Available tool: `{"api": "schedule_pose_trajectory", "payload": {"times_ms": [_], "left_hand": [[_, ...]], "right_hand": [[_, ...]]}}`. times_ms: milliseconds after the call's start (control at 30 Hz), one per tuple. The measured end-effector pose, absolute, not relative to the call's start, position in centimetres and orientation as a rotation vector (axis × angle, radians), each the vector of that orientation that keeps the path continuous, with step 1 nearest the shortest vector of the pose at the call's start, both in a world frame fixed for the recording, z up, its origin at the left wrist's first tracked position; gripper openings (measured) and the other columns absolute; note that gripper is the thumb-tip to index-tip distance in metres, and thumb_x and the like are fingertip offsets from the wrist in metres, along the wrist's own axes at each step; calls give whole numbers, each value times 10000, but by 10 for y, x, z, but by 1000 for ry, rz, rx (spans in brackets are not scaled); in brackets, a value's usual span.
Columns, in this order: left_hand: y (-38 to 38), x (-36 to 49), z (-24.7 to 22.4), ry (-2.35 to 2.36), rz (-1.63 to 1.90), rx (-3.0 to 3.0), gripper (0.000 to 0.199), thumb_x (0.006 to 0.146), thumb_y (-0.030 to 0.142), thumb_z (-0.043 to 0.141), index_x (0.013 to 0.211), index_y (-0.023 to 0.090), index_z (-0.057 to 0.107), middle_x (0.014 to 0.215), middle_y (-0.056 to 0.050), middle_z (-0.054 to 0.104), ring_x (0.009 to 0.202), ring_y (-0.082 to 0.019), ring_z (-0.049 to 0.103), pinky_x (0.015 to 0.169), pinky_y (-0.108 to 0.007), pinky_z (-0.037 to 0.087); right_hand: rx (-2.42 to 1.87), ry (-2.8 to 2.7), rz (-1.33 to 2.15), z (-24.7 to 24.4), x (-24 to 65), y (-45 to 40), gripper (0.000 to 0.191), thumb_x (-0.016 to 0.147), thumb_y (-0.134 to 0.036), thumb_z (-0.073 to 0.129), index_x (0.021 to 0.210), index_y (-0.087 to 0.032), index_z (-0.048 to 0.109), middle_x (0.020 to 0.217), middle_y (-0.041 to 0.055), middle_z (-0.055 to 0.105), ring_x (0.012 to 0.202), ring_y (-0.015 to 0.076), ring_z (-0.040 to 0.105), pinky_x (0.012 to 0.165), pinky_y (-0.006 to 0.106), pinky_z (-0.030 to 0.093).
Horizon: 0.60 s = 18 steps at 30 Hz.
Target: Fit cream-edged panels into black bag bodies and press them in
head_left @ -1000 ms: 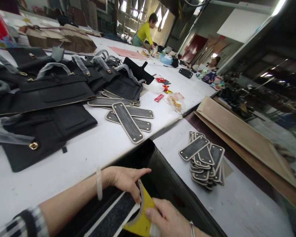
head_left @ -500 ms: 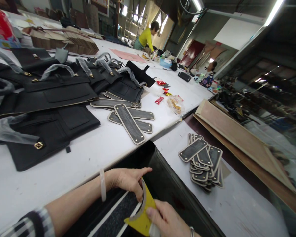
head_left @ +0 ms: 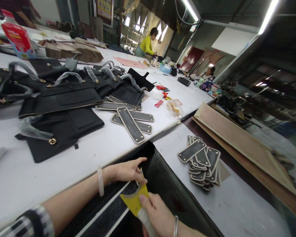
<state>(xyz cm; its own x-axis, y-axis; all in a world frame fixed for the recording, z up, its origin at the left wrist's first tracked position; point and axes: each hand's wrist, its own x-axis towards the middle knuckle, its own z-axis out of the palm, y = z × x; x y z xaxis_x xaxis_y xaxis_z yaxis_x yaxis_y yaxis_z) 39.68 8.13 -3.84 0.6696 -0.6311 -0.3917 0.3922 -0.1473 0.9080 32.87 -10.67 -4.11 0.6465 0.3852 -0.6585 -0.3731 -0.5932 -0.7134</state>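
My right hand (head_left: 160, 209) is closed around the pale wrapped handle of a yellow scraper (head_left: 134, 202) with a curved, notched edge. Beneath the scraper lies a long black panel (head_left: 108, 209) with white edges, over a dark recess. At the panel's far end, my left hand (head_left: 128, 171) has its fingers bent down by the scraper's tip and one finger stretched out; its grip is partly hidden. To the right is a pile of black plates (head_left: 192, 149) with pale rims and rivets. More such plates (head_left: 130, 125) lie crossed on the white table.
Black handbags (head_left: 64, 128) with wrapped handles cover the white table (head_left: 88, 171) at left. A red bottle (head_left: 18, 36), brown stacked pieces (head_left: 74, 51) and red wrappers (head_left: 159, 103) lie farther back. A long board (head_left: 236, 148) stands at right. People work in the background.
My right hand and the scraper have moved a little left, with the blade turned. My left hand has shifted slightly up and left. The view has swung slightly left.
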Motion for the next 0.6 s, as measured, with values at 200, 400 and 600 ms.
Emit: {"api": "schedule_pose_trajectory", "payload": {"times_ms": [200,400,600], "left_hand": [[84,381,-38,-182,-764,1712,923,739,404,679,1478,95,220,950,-74,710,825,-214,624,697,-291,441],[92,355,-27,-72,-655,1776,629,855,558,490,1304,118,524,1172,-95,672,1063,-252,592,925,-326,432],[106,322,-3,-9,-572,1735,583,852,653,432,1215,239,625,1299,-4,609,1230,-264,481,1063,-329,331]], "right_hand": [[-1798,136,1071,-56,312,-84,796,681,-913,222,700,-170,508,335,22,467,251,141,444,256,220,360],[-1647,107,1064,-60,283,-84,837,576,-962,331,601,-152,541,417,60,525,321,124,481,306,205,356],[-1560,275,696,-59,273,-126,780,647,-839,534,899,-116,683,442,-44,445,376,89,435,401,212,356]]}}
